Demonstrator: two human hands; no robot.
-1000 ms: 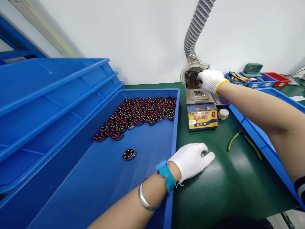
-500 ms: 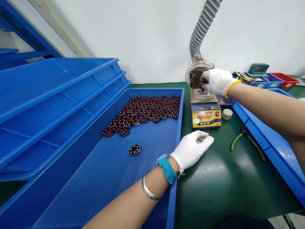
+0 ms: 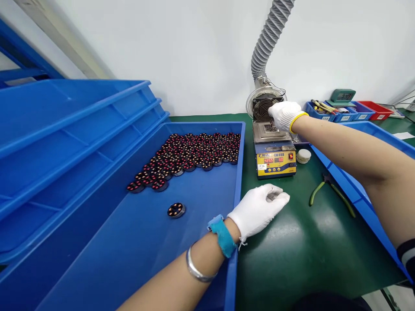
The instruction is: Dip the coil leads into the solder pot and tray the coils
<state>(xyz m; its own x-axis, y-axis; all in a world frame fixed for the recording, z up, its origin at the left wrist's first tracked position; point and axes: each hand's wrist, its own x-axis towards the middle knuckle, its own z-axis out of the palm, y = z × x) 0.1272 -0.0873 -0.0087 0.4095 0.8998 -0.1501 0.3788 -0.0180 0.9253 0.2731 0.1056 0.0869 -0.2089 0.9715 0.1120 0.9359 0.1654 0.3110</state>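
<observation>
Nearest, the left hand (image 3: 256, 209) is lying on the green table (image 3: 308, 259), just beside the big blue tray (image 3: 237, 181), with its wrist crossing the tray's rim. Its fingers are curling loosely inward. Something grey is showing at the fingertips, but I cannot tell whether the hand is grasping a small piece or the glove is only soiled there.

In the tray a single round stator (image 3: 176, 210) is lying apart, and behind it a crowd of wound stators (image 3: 194, 151) is filling the far end. On the right, green-handled cutters (image 3: 330, 190) are lying untouched on the table.

Further back, the right hand (image 3: 284, 114) is reaching over the yellow solder pot (image 3: 275, 149). The pot is standing on the table between the big blue tray and a second blue tray (image 3: 366, 201), under the mouth of the grey fume hose (image 3: 269, 39). The fingers are bending down to the square bath on top, and whether they are pinching a part there is hidden.

I am judging that a dipping step is going on. The next move is calling for a straight, steady lift, with the glove staying away from the hot metal.
</observation>
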